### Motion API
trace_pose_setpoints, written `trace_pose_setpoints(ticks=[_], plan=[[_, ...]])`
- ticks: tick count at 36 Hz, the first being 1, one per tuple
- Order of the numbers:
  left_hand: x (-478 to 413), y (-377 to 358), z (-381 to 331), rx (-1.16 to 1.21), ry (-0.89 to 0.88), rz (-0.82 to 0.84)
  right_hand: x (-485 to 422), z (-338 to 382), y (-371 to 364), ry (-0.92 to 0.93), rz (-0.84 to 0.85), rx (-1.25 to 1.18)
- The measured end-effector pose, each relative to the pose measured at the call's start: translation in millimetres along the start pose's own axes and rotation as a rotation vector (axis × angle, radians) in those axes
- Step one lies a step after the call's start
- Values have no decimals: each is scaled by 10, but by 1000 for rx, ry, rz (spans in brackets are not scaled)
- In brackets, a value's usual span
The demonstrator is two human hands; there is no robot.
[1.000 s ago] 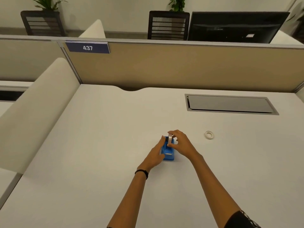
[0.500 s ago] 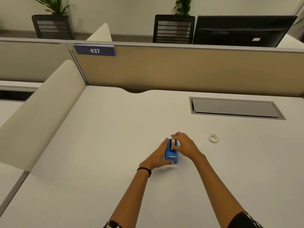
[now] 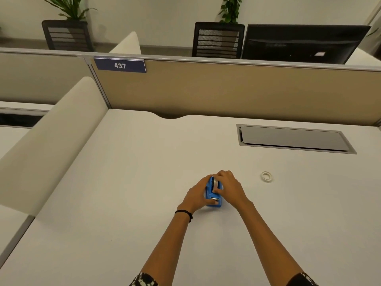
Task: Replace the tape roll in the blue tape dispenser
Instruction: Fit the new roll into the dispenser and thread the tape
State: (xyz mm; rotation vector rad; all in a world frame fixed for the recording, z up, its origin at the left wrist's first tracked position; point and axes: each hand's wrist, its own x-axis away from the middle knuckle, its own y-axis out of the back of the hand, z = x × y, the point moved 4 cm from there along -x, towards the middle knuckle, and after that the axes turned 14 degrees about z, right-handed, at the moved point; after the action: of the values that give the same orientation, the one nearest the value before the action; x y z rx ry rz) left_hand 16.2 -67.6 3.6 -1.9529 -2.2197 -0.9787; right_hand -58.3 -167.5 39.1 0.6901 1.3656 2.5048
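The blue tape dispenser (image 3: 212,193) stands on the white desk (image 3: 127,182) in front of me. My left hand (image 3: 196,195) grips its left side and steadies it. My right hand (image 3: 228,187) covers its right side, with fingers pinched on a tape roll (image 3: 216,183) that sits down inside the dispenser's slot, only its top edge showing. A second, thin whitish tape ring (image 3: 266,176) lies flat on the desk to the right, apart from both hands.
A grey cable hatch (image 3: 294,139) is set into the desk at the back right. A tan partition (image 3: 226,89) with a "437" label (image 3: 120,65) closes the far edge. A cream side divider (image 3: 51,137) runs along the left.
My right hand has lowered the tape roll from above the dispenser down into its slot. My left hand has kept its hold on the dispenser.
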Motion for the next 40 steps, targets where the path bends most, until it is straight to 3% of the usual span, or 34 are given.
trace_pose_setpoints(ticks=[25,33,40], plan=[[13,6,15,-75,70,-3,-12,5,77,-9,48,-118],[4,-10,26,-84,69,9,-1,2,149,-12,-1,-250],[-3,-11,47,-79,75,8,43,-25,155,-73,-160,-389]])
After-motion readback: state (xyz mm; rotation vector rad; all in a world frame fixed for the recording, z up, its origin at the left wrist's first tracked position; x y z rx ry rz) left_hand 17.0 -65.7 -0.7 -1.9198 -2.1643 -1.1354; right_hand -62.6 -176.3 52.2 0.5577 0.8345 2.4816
